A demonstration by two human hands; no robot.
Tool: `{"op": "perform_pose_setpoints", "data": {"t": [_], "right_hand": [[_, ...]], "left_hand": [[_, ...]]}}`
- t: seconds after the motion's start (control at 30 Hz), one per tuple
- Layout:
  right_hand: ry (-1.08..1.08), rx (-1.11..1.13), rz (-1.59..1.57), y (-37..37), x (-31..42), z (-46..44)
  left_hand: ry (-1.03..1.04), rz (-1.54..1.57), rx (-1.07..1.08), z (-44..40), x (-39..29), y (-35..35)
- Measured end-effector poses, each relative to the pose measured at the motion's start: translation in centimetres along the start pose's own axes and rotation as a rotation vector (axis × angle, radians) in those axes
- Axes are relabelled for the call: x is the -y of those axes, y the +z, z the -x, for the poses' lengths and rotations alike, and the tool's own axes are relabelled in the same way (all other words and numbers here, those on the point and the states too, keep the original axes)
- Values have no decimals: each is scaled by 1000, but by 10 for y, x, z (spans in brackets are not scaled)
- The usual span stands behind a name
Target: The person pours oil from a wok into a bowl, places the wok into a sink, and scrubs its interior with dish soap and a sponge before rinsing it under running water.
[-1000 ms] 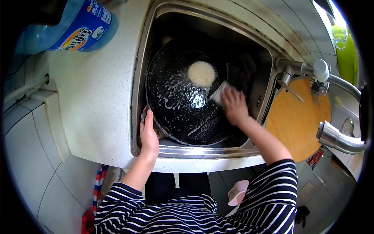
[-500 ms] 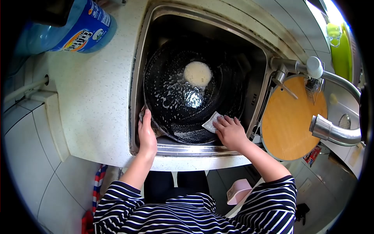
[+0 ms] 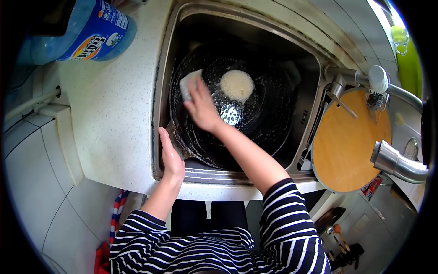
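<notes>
A black wok [image 3: 269, 123] streaked with suds lies in the steel sink [image 3: 237, 176], with a pool of pale foam [image 3: 237, 85] near its middle. My right hand [image 3: 202, 107], slightly blurred, presses a light grey scouring cloth [image 3: 187, 85] flat against the wok's left inner wall. At the lower left of the rim, my left hand [image 3: 172, 157] grips the wok by its handle [image 3: 180, 145], thumb pointing up along the sink edge. Its other fingers are mostly hidden beneath.
A blue-labelled detergent bottle [image 3: 102, 34] occupies the counter's upper left. Right of the sink are the faucet [image 3: 397, 162], a round wooden cutting board [image 3: 351, 141] and a white-capped bottle [image 3: 378, 80]. A speckled counter [image 3: 114, 123] borders the sink's left side.
My right hand has swept the cloth from the wok's lower right wall across to its upper left wall. The left hand stays at the handle. The view has shifted slightly.
</notes>
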State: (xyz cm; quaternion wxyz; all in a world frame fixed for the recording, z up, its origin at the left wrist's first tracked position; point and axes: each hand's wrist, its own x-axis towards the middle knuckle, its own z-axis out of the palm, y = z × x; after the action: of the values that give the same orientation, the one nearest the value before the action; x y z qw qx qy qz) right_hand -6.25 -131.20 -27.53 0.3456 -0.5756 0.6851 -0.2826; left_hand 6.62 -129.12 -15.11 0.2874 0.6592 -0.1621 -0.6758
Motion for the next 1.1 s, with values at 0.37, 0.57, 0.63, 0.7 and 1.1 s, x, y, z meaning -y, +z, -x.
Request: {"op": "perform_pose_setpoints", "data": {"t": [0.37, 0.57, 0.63, 0.7, 1.1], "right_hand": [[135, 776, 106, -85, 3, 109], [-168, 178, -302, -23, 44, 23], [-146, -102, -135, -13, 32, -24], [-41, -264, -28, -13, 16, -51], [-153, -102, 122, -31, 14, -46]], "left_hand": [[36, -21, -41, -10, 13, -8], [-8, 103, 77, -15, 17, -15], [-17, 50, 38, -12, 13, -13], [-10, 25, 18, -9, 11, -11], [64, 15, 76, -13, 13, -13]]}}
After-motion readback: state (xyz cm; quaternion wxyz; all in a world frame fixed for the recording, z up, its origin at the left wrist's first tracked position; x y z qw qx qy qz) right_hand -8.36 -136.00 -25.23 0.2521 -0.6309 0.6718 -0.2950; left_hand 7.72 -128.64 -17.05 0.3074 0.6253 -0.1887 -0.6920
